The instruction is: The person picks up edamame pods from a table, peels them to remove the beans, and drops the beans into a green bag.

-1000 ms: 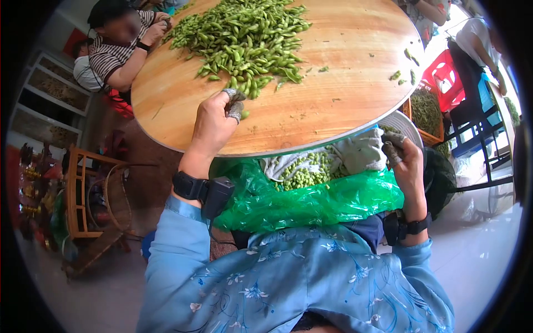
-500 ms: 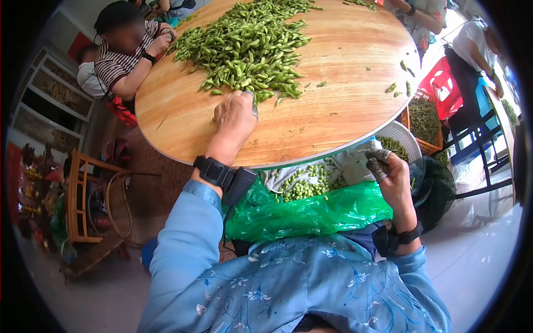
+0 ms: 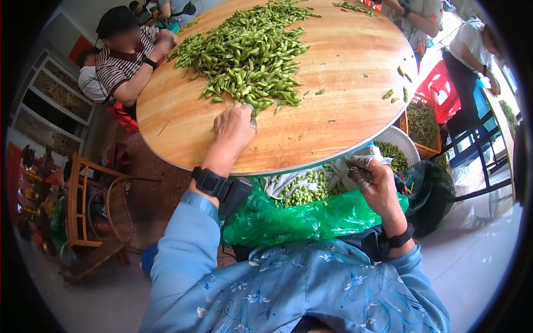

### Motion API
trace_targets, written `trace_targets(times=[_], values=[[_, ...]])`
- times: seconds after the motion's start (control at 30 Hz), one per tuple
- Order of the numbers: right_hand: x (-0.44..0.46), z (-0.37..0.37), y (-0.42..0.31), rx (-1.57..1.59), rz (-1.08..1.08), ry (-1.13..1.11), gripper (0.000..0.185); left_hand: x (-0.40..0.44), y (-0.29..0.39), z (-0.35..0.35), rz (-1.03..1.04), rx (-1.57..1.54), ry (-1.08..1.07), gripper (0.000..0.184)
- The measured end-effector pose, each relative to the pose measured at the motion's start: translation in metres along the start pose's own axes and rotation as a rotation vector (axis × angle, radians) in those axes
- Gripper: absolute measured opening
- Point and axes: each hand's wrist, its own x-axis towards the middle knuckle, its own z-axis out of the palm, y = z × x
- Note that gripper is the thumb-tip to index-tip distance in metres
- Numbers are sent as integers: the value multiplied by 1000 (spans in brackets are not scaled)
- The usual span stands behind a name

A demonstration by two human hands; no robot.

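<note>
On the wooden round table (image 3: 311, 125) lies a large heap of green soybean pods (image 3: 244, 55). My left hand (image 3: 236, 129) rests at the near edge of this heap, its fingers curled in; whatever they hold is hidden. Grey wrapping covers some fingertips on both hands. Below the table rim, my right hand (image 3: 376, 182) hovers at the right side of a green plastic bag (image 3: 305, 213). Its wrapped fingers and thumb are drawn together, and I cannot make out anything between them. Shelled green beans (image 3: 305, 188) lie on a whitish cloth (image 3: 273, 182) beyond the bag.
A white basket (image 3: 408, 145) of pods and an orange crate (image 3: 423, 125) stand right of the table. A dark mesh container (image 3: 430, 194) is near my right arm. At the left sit a person in a striped shirt (image 3: 123, 66) and a wooden chair (image 3: 83, 200).
My right hand has moved left, closer to the shelled beans, with its fingers turned more to the left. My left hand stays at the heap's near edge. The view has shifted slightly.
</note>
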Motion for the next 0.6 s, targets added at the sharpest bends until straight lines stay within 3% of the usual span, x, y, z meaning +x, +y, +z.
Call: trace_targets(times=[0.13,0.6], values=[[-1,1,-2,-45,-17,-13,23,-6,4,-9,-62,-68,20,8],[10,18,-9,102,-53,-64,19,-6,7,-1,19,5,86,7]])
